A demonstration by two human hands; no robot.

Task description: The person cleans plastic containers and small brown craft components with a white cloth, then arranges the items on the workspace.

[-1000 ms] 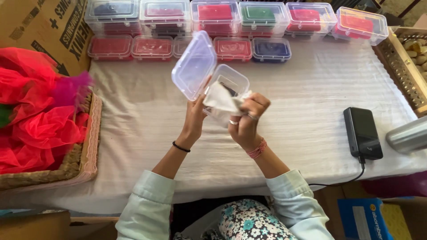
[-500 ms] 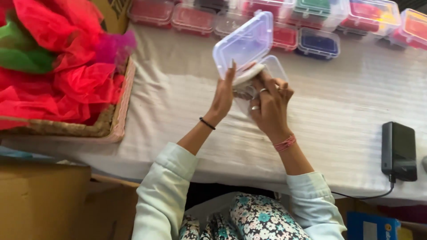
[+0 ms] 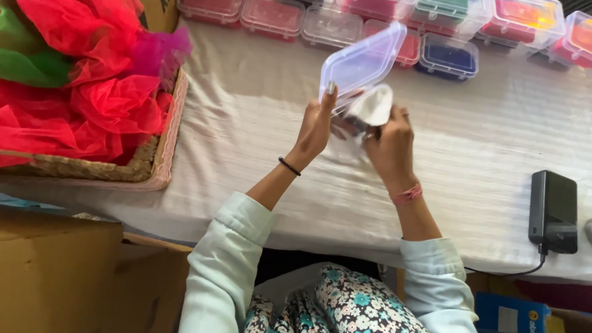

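Note:
My left hand [image 3: 317, 126] grips a small clear plastic box [image 3: 361, 65] held up above the table, its hinged lid swung open. My right hand [image 3: 388, 145] presses a white cloth [image 3: 374, 106] into the box's lower half. The base of the box is mostly hidden behind the cloth and my fingers. A black band sits on my left wrist and a pink thread band on my right wrist.
Rows of small lidded boxes [image 3: 447, 55] with red, green, blue and orange contents line the far edge of the white-covered table [image 3: 481, 154]. A woven basket [image 3: 157, 163] of red, pink and green netting stands left. A black power bank [image 3: 553, 211] lies right. A cardboard box [image 3: 55, 271] sits lower left.
The view has swung left and down. My hands keep working the cloth inside the open box; the cloth is now bunched further into the base.

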